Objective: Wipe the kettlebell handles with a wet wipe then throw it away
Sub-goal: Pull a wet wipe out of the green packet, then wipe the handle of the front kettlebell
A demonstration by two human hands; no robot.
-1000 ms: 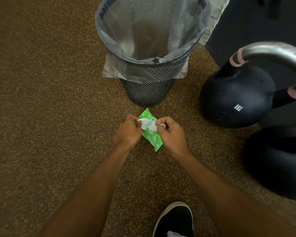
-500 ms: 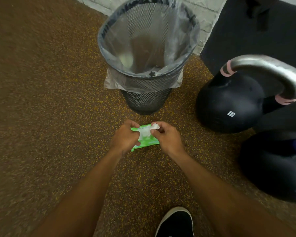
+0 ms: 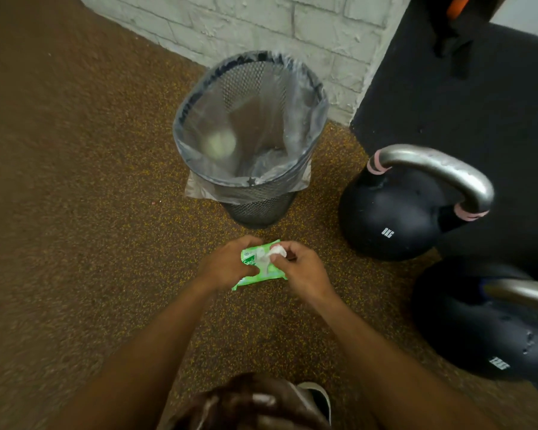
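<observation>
Bare speckled floor (image 3: 75, 243) lies open to the left of the hands and beneath them. Straight ahead the mesh bin (image 3: 255, 209) blocks the way. To the right stand two kettlebells, one (image 3: 395, 212) ahead, another (image 3: 485, 330) nearer, with a narrow gap between.

Wipe pack (image 3: 255, 268) at centre, held above floor (image 3: 75, 243) between left hand (image 3: 227, 265) and right hand (image 3: 305, 271). Bin (image 3: 252, 141) at 12 o'clock, wall (image 3: 261, 29) behind it. Near kettlebell (image 3: 398, 212) at 2 o'clock; second kettlebell (image 3: 485, 327) at 4 o'clock. Shoe (image 3: 317, 398) at 6 o'clock.
</observation>
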